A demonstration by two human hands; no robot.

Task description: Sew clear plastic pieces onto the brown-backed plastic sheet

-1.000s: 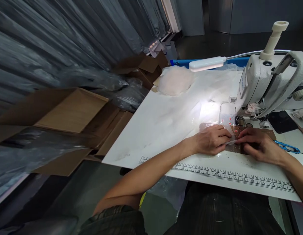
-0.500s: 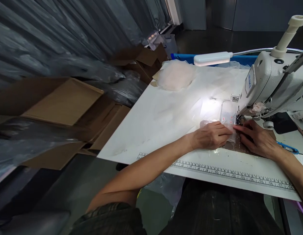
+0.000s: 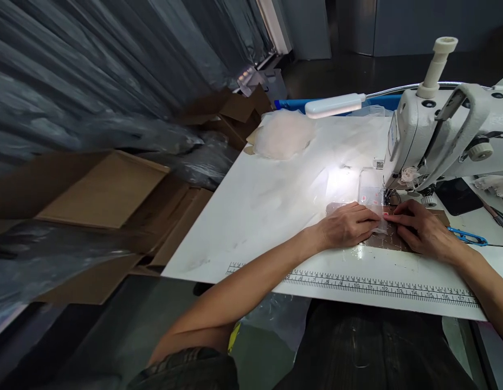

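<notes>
A strip of sheer white fabric point(image 3: 372, 196) with small pinkish-red pieces on it lies under the lamp, beside the needle area of a white sewing machine point(image 3: 412, 127). My left hand point(image 3: 351, 225) rests on the table with its fingers curled onto the strip's near end. From the other side, my right hand point(image 3: 424, 227) reaches in below the presser foot. Its thumb and forefinger come together at a small pinkish-red piece point(image 3: 385, 215) against the fabric edge. A brown plate point(image 3: 392, 241) lies under both hands.
A pale pink pile of sheer fabric point(image 3: 284, 135) lies at the table's far left. Blue thread snips point(image 3: 466, 236) and a dark phone point(image 3: 458, 196) are to the right. The lamp point(image 3: 335, 105) hangs above the table. Open cardboard boxes point(image 3: 105, 187) stand left of it.
The view has shifted, so more of the sewing machine shows at right. Both hands stay at the fabric strip, and the pinkish-red piece at my right fingertips shows more plainly.
</notes>
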